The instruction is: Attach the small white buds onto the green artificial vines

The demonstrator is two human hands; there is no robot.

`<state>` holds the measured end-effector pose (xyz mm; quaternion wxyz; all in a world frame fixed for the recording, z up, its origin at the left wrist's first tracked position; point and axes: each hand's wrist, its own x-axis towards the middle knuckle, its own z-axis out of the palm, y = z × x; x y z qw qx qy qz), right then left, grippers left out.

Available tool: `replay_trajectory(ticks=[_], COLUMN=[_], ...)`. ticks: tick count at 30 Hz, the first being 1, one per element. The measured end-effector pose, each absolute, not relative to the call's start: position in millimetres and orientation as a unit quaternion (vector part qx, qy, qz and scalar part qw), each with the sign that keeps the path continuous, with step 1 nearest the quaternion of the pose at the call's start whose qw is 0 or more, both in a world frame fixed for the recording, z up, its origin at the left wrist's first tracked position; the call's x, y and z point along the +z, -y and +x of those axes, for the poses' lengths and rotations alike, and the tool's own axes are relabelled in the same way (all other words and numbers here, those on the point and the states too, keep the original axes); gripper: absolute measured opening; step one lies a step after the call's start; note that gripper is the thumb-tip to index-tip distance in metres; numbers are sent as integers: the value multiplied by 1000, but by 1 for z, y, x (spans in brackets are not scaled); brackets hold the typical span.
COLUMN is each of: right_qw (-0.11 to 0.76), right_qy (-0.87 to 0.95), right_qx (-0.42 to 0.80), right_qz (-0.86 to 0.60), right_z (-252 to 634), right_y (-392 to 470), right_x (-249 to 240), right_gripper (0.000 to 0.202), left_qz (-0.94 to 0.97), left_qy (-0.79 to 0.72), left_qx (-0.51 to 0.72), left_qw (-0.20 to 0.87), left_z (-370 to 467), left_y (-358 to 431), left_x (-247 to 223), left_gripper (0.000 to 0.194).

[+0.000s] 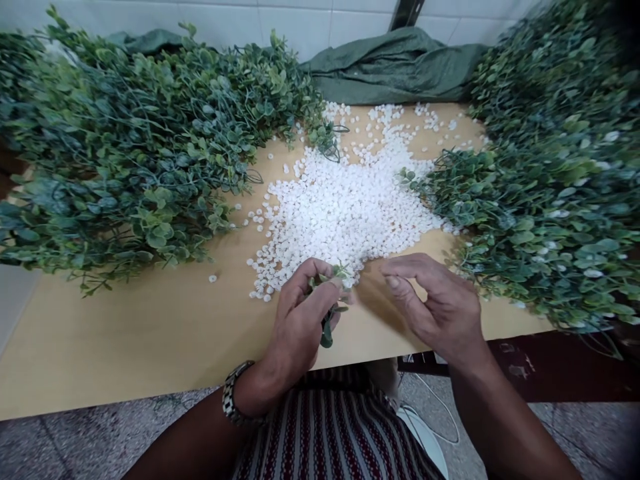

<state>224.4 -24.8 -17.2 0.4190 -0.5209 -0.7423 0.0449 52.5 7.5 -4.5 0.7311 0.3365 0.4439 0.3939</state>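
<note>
Maroon-and-white striped cloth garment (325,433) nearest; left hand (300,320) pinches 1 small green leafy sprig (327,333) (likely light, bendy; grip mid-length); right hand (443,307) fingertips narrowed, can't tell if holding anything.

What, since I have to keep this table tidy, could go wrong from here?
The loose white pieces could scatter if the left hand, holding a sprig close by, brushes them. The foliage at right reaches the front edge of the table, so a bump might tip some off.
</note>
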Motion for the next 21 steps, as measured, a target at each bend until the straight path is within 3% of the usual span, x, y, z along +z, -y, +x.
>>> replay_trajectory(ticks=[8,21], right_qw=[251,181], right_qy=[821,868], right_qx=[66,-50], right_qz=[-508,-460], right_z=[234,231], right_y=[10,8], right_x=[-26,-32], right_gripper=[16,10], left_qz=[310,296], left_qy=[-472,-462], left_qx=[455,440], left_qw=[689,711], left_z=[53,52], left_y=[-10,-13], left_x=[-1,-3], left_gripper=[14,8])
